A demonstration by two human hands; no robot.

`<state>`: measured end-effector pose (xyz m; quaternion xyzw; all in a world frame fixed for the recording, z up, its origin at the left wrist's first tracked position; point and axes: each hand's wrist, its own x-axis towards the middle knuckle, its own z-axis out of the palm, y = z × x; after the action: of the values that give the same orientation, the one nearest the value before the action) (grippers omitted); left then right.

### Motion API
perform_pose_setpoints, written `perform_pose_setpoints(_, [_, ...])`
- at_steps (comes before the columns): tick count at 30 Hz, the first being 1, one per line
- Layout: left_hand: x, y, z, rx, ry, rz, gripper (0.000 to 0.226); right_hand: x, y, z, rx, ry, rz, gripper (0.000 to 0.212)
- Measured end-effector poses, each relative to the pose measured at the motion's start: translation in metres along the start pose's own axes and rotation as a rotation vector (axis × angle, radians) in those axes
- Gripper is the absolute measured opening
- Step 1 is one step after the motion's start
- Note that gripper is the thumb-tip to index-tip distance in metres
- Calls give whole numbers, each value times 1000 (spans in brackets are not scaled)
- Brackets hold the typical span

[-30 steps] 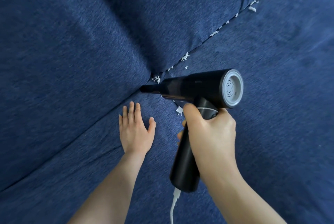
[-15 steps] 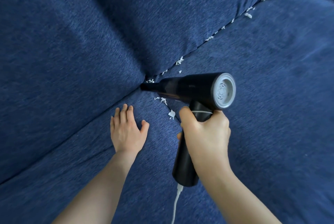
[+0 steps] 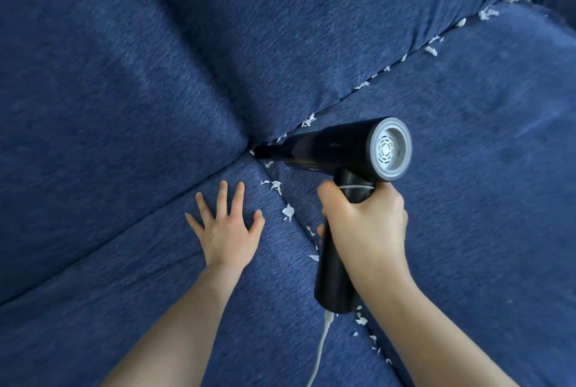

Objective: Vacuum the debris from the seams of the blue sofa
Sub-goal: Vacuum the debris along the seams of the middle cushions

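My right hand (image 3: 363, 224) grips the handle of a black handheld vacuum (image 3: 333, 149) with a grey rear grille. Its narrow nozzle points left into the spot where the seams of the blue sofa (image 3: 124, 90) meet. White paper scraps (image 3: 288, 212) lie along the seam between the two seat cushions, just below the nozzle. More white scraps (image 3: 361, 85) dot the seam running up to the right under the back cushion. My left hand (image 3: 227, 224) presses flat on the left seat cushion, fingers spread, just left of the littered seam.
A white power cord (image 3: 321, 346) hangs from the base of the vacuum handle toward the bottom edge. Further scraps (image 3: 361, 321) sit in the seat seam below the handle. The sofa fabric fills the whole view.
My left hand has spread its fingers while staying on the cushion. The view has shifted, and more scraps show along the seat seam. The nozzle stays at the seam junction.
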<state>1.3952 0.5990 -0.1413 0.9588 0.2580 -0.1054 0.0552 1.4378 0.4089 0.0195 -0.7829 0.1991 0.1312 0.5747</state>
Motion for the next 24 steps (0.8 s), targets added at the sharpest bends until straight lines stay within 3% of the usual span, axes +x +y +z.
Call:
perform_pose_setpoints(12, [-3, 4, 2, -8, 16, 12, 66, 10, -1, 18, -48, -38, -39, 18])
perform_pose_setpoints(24, [-25, 0, 9, 68, -5, 195, 66, -28, 7, -27, -39, 41, -30, 19])
